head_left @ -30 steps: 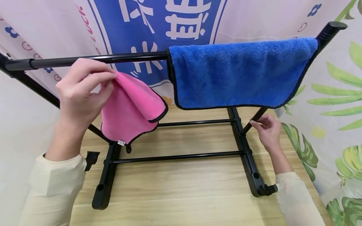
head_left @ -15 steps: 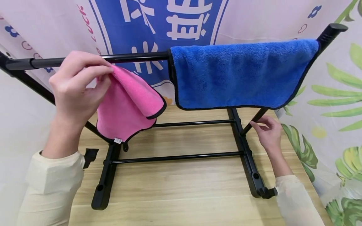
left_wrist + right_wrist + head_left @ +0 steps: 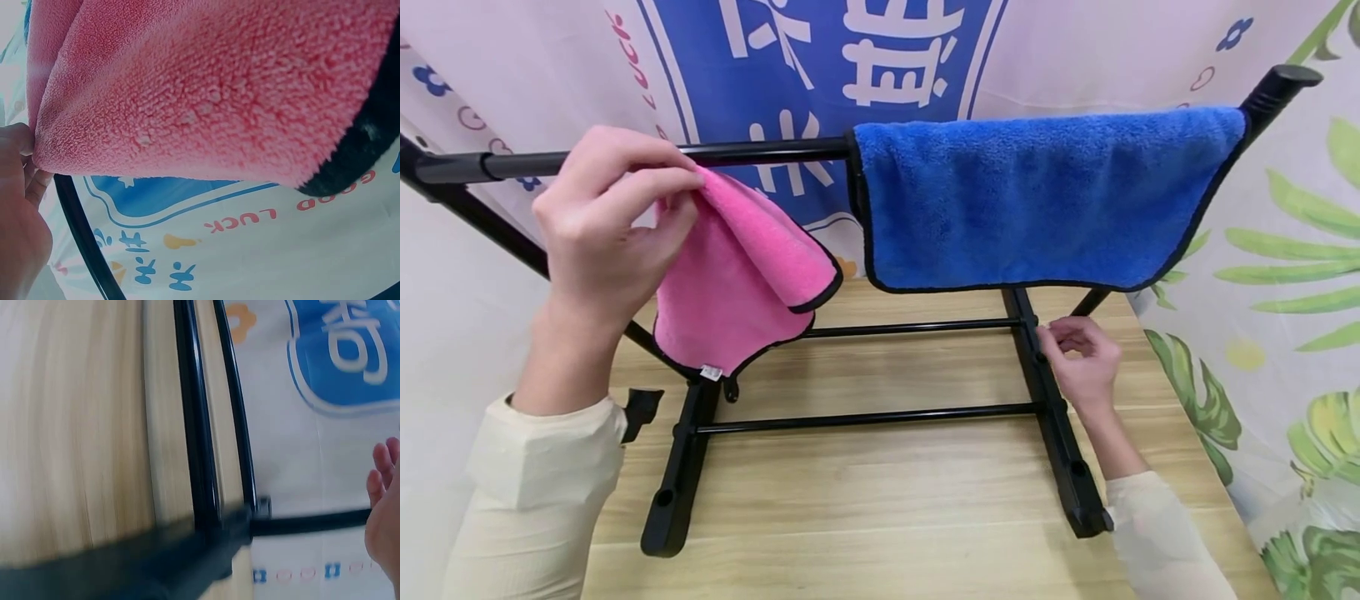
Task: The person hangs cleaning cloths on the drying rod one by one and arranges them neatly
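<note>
My left hand (image 3: 613, 217) pinches a pink towel (image 3: 730, 267) with black edging between thumb and fingertips, just in front of a black rack's top bar (image 3: 767, 152). The towel hangs in folds, with a white tag and a black loop at its lower edge. In the left wrist view the pink pile (image 3: 219, 94) fills much of the picture. A blue towel (image 3: 1045, 200) with black edging is draped over the right half of the bar. My right hand (image 3: 1086, 358), fingers loosely curled and holding nothing visible, hovers by the rack's right foot (image 3: 1041, 383), partly hiding the right post.
The rack stands on a wood-grain table (image 3: 865, 500). Two low crossbars, such as the front one (image 3: 865, 418), join its feet. A printed curtain (image 3: 1060, 50) hangs behind, and a leaf-patterned one (image 3: 1285, 333) borders the right side.
My left hand has lifted the pink towel slightly up and left, nearer the bar. My right hand has let go of the right post and moved left and down.
</note>
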Motion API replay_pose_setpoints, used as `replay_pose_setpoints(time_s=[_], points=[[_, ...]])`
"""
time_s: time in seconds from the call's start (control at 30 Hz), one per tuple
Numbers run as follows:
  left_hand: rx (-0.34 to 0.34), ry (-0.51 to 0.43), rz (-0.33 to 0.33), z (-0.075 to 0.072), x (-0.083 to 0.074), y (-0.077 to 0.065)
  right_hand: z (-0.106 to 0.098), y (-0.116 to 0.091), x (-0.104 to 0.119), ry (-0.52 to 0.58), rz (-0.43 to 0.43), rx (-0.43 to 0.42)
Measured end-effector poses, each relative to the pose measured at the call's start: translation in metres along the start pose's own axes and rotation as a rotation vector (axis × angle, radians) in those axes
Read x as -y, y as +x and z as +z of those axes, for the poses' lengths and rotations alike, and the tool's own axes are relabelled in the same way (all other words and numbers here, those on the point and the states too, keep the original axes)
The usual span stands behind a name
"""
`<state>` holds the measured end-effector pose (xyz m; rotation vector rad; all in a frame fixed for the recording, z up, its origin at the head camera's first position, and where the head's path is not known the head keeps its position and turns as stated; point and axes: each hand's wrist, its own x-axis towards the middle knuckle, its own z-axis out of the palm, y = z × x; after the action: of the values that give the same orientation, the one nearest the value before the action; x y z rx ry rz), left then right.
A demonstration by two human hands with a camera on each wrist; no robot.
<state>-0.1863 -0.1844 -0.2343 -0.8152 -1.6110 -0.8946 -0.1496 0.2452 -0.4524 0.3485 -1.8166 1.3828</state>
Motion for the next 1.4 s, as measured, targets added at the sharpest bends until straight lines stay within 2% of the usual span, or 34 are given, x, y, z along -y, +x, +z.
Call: replay_pose_setpoints(time_s=[0.1,0.3,0.47,0.67,0.8,0.87,1.1,1.23,1.4], points=[[0.000,-0.001,0.001,0.000,0.000,0.000,0.012,-0.006,-0.006,0.054,0.016,0.113],[0.001,0.011,0.004,0.000,0.000,0.000,0.040,-0.003,0.012,0.121,-0.043,0.300],[0.000,0.016,0.003,0.000,0.000,0.003,0.062,0.005,0.034,0.177,-0.118,0.438],[0.011,0.018,-0.002,-0.001,-0.001,0.006,0.090,0.015,0.068,0.275,-0.201,0.560],[0.002,0.017,-0.009,0.000,-0.002,0.007,0.107,0.024,0.089,0.296,-0.234,0.587],[-0.004,0.019,-0.015,0.000,-0.002,0.007,0.115,0.028,0.099,0.290,-0.224,0.589],[-0.024,0.021,-0.025,0.000,-0.002,0.007,0.141,0.037,0.129,0.345,-0.052,0.631],[-0.030,0.012,-0.023,0.000,-0.002,0.006,0.152,0.040,0.141,0.380,0.023,0.580],[-0.036,0.004,-0.018,0.001,-0.002,0.005,0.161,0.041,0.149,0.373,0.040,0.512]])
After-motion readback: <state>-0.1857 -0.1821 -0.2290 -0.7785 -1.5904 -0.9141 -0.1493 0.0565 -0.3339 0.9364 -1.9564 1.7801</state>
